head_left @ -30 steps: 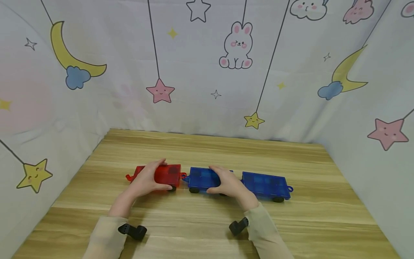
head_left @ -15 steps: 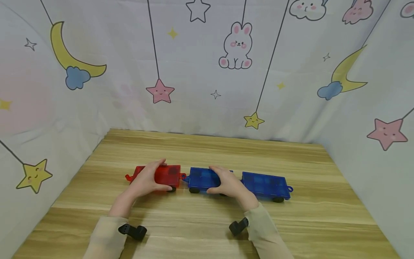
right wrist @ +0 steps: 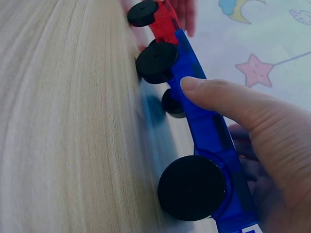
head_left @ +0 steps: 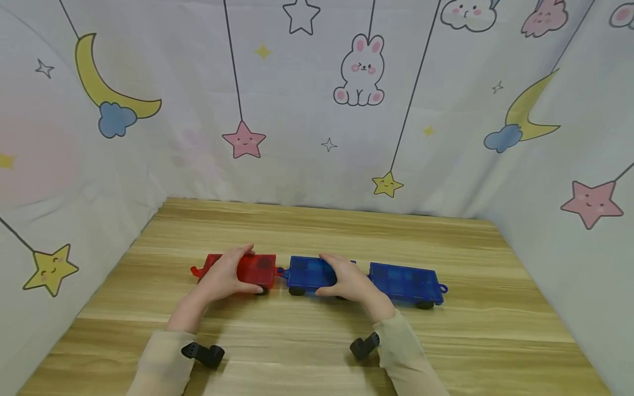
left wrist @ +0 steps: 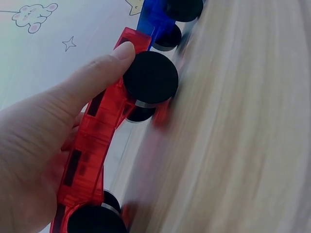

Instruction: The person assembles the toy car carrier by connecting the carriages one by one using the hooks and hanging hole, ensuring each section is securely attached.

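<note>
Three toy train cars stand in a row on the wooden table. My left hand (head_left: 223,278) grips the red toy train car (head_left: 255,269) across its long sides, its thumb on the near side by a black wheel (left wrist: 150,77). With my right hand (head_left: 346,279) I hold the middle blue toy train car (head_left: 304,272) the same way, thumb (right wrist: 209,92) on its near side. Between these two cars the red end and the blue coupling (head_left: 282,273) meet and overlap. Fingers on the far sides are partly hidden.
A second blue toy train car (head_left: 403,283) stands right behind the middle one, a ring at its right end. Both sleeves carry a black wrist camera (head_left: 205,355). The wooden table (head_left: 297,346) ends at a printed cloth backdrop (head_left: 307,110).
Where the red and middle blue cars meet, the couplings sit slightly differently, with more blue showing at the red end. Both hands keep their grips, and the head view has shifted slightly.
</note>
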Motion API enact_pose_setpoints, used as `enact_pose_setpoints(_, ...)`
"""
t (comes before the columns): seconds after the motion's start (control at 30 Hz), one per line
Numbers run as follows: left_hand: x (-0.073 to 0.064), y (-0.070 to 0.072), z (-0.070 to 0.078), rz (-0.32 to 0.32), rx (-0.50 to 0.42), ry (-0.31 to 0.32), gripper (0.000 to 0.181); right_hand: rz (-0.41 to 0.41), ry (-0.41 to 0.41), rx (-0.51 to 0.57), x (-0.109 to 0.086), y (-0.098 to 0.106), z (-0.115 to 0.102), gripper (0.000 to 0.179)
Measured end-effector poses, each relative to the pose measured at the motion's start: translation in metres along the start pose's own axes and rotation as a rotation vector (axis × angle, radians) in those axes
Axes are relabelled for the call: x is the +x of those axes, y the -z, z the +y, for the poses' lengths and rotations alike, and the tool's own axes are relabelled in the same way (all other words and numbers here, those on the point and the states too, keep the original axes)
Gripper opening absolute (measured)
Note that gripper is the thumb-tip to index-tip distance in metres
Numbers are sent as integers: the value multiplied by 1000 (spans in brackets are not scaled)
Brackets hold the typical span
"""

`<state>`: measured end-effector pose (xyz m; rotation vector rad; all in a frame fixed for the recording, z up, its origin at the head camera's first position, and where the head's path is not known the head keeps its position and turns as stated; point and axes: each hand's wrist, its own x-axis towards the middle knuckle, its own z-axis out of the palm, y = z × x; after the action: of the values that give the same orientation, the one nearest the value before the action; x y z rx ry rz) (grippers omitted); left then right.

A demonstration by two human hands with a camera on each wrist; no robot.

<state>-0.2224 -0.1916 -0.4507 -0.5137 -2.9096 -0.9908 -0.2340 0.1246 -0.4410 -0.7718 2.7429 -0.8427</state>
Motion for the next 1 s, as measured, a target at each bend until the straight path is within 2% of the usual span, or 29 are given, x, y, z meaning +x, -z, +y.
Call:
enact_pose_setpoints(0.23,0,1,0,-15,4,22,104,-8,7,-5,2,1,0,86)
enact_pose_setpoints(0.73,4,2,4,-15,127,-28,103,-6,8,-26,-1,3,-1,87)
enact_pose_setpoints(0.87,5,4,8,-25,133,-49,105,22,23,-21,-4,7,-3,85)
enact_pose_setpoints(1.0,4,4,14,-23,124,-70,98,83,36,-27,-9,11,-4,73)
